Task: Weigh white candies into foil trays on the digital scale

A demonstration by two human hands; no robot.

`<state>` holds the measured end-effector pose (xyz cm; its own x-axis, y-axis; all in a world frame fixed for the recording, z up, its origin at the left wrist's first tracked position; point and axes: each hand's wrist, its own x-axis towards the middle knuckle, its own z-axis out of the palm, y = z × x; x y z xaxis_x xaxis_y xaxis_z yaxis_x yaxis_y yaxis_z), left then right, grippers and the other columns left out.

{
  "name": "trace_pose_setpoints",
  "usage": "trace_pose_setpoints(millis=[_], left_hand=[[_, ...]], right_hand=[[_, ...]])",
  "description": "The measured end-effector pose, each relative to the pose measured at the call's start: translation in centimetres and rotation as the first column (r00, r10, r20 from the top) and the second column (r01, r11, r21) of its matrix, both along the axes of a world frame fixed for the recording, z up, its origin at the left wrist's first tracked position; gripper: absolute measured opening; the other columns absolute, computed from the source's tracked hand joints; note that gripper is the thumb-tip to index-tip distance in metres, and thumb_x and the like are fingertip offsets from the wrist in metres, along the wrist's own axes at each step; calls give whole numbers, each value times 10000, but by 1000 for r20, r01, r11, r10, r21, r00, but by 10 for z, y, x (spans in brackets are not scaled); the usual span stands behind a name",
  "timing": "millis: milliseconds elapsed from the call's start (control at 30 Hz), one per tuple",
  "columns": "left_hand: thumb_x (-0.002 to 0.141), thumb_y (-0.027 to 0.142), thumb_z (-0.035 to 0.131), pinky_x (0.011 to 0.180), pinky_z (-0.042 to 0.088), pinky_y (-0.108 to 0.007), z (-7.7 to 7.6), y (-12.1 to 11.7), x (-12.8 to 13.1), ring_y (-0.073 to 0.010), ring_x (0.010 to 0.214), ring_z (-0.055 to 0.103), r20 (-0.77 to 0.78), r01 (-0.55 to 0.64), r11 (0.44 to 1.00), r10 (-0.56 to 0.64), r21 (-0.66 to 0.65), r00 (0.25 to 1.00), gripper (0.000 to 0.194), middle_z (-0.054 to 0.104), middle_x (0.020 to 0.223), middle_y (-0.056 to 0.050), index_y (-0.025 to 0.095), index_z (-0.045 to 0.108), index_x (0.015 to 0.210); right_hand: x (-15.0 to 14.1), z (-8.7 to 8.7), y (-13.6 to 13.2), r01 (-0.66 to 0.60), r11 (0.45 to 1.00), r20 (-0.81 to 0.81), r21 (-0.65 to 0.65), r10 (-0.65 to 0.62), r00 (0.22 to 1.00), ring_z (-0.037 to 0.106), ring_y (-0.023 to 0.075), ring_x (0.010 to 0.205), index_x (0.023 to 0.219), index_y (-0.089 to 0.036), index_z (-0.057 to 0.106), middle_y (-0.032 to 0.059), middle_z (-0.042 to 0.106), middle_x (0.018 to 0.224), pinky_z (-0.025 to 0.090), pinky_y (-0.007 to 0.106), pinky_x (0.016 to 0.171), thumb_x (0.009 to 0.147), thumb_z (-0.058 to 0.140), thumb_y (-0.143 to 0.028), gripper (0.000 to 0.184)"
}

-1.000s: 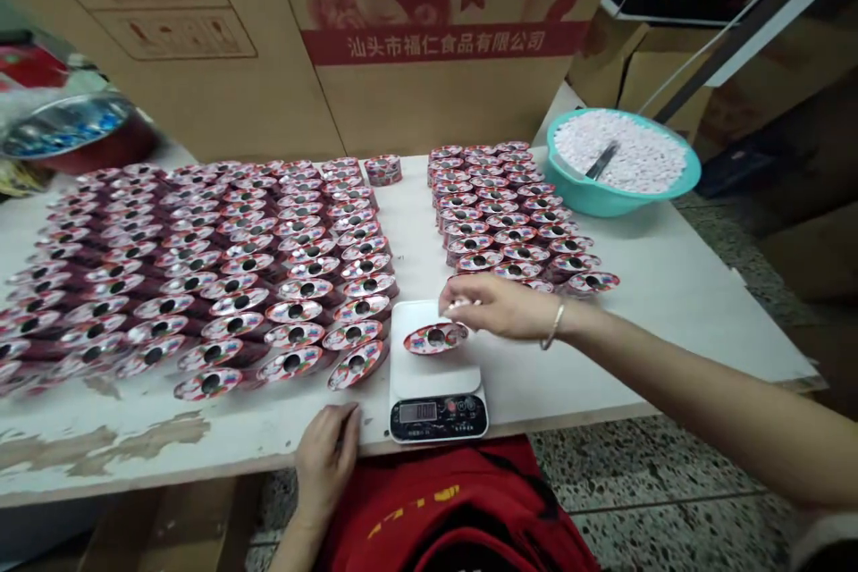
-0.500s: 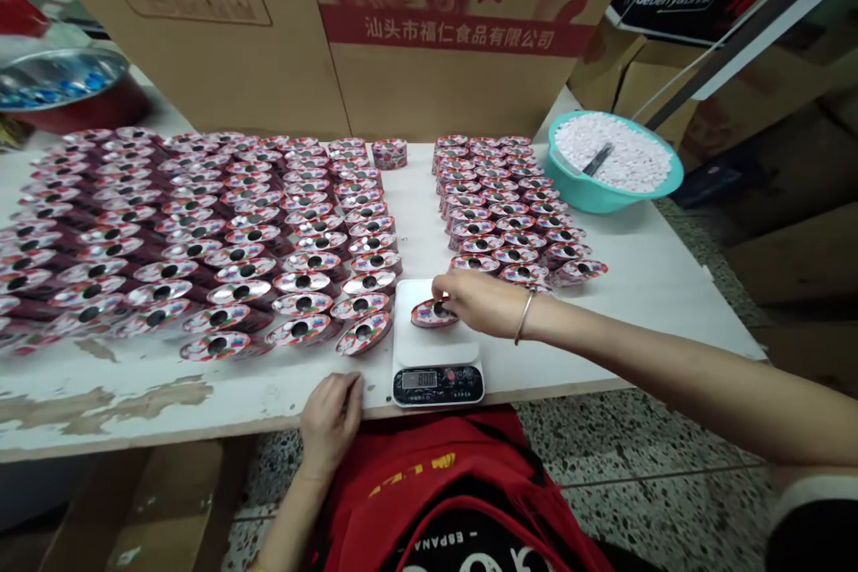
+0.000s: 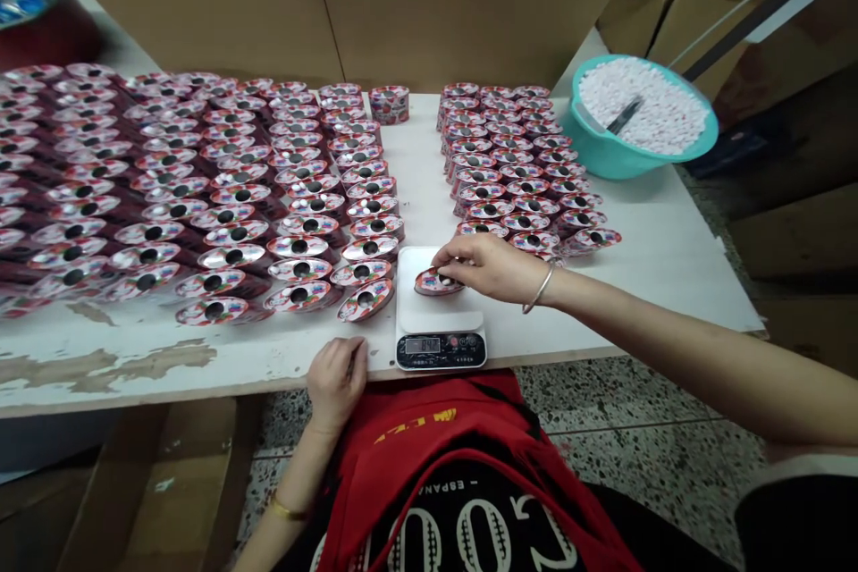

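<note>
An oval printed pouch with a round dark hole in its top stands on a white digital kitchen scale. Above that hole, the fingers of my right hand are pinched together, with small white pellets showing at their tips. A silver bangle circles that wrist. My left hand rests at the table's front edge, just left of the scale, its fingers curled in with nothing visible in them. Similar oval pouches stand in rows left of the scale, and more pouches stand beyond it to the right.
A turquoise basin full of white pellets, with a dark-handled scoop in it, stands at the back right. Large cardboard boxes wall off the back of the white table. A metal bowl sits at the far left.
The camera view has tilted down, so everything sits higher in the picture. My right hand stays over the pouch; white pellets now show at its fingertips. The scale's reading has gone up.
</note>
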<state>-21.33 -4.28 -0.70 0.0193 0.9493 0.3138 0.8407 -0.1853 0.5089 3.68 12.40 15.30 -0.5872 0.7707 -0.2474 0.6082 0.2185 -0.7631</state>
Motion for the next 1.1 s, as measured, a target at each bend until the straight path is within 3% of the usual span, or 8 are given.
trace_pose_setpoints(millis=[100, 267, 433, 600, 733, 867, 1000, 1100], left_hand=[[909, 254, 519, 699, 438, -290, -1, 1, 0, -156, 701, 553, -1, -7, 1000, 7, -2, 1000, 126, 622, 748, -44, 182, 618, 941], [901, 232, 539, 680, 453, -277, 10, -1, 1, -146, 700, 569, 92, 8, 1000, -6, -18, 996, 95, 621, 747, -33, 186, 616, 930], [873, 168, 576, 628, 465, -251, 54, 8, 7, -120, 658, 573, 203, 76, 995, -87, 62, 975, 112, 631, 751, -17, 188, 623, 972], [883, 250, 586, 689, 499, -281, 104, 70, 12, -148, 738, 619, 135, 237, 968, -247, 88, 960, 156, 684, 841, -45, 193, 639, 1019], [943, 327, 469, 774, 506, -311, 117, 141, 19, -186, 891, 633, 41, 399, 911, -397, -108, 917, 251, 669, 976, -69, 200, 633, 1085], [934, 211, 403, 730, 484, -301, 115, 193, 39, -186, 847, 622, -108, 599, 707, -675, -376, 729, 272, 636, 983, -68, 210, 622, 1094], [896, 103, 399, 624, 416, -267, 117, 219, 64, -154, 731, 592, -151, 638, 496, -843, -589, 516, 246, 628, 948, -57, 191, 606, 995], [907, 102, 397, 594, 378, -267, 117, 230, 73, -141, 691, 571, -156, 654, 411, -897, -635, 413, 213, 625, 922, -48, 185, 586, 960]], right_hand=[[3, 2, 0, 67, 997, -68, 29, -65, 996, 617, 125, 819, 850, -142, 715, 52, 699, 863, 446, 233, 743, 845, 558, -117, 159], [18, -1, 3, 206, 931, -263, -300, -288, 921, 481, 76, 555, 856, -146, 668, 3, 617, 698, 386, 213, 537, 846, 620, -269, 133], [18, -5, -2, 123, 957, -259, -263, -192, 946, 589, 111, 774, 848, -135, 696, 44, 687, 844, 453, 243, 724, 823, 617, -193, 101], [16, -1, -1, 137, 935, -295, -327, -239, 925, 593, 113, 827, 952, -135, 713, 58, 696, 930, 452, 250, 771, 814, 631, -190, 170], [33, -5, -2, 245, 758, -363, -604, -536, 762, 466, 61, 593, 975, -161, 701, 22, 636, 795, 379, 201, 554, 806, 680, -291, 214], [53, -19, -12, 333, 572, -335, -750, -762, 554, 414, 48, 574, 923, -183, 708, 28, 605, 825, 307, 173, 472, 776, 742, -363, 235], [64, -32, -27, 386, 399, -254, -832, -892, 374, 517, 71, 712, 896, -202, 730, 32, 611, 897, 414, 147, 553, 763, 767, -399, 241], [68, -40, -40, 388, 235, -136, -891, -954, 266, 571, 90, 834, 893, -223, 736, 17, 625, 962, 491, 159, 708, 712, 817, -360, 241]])
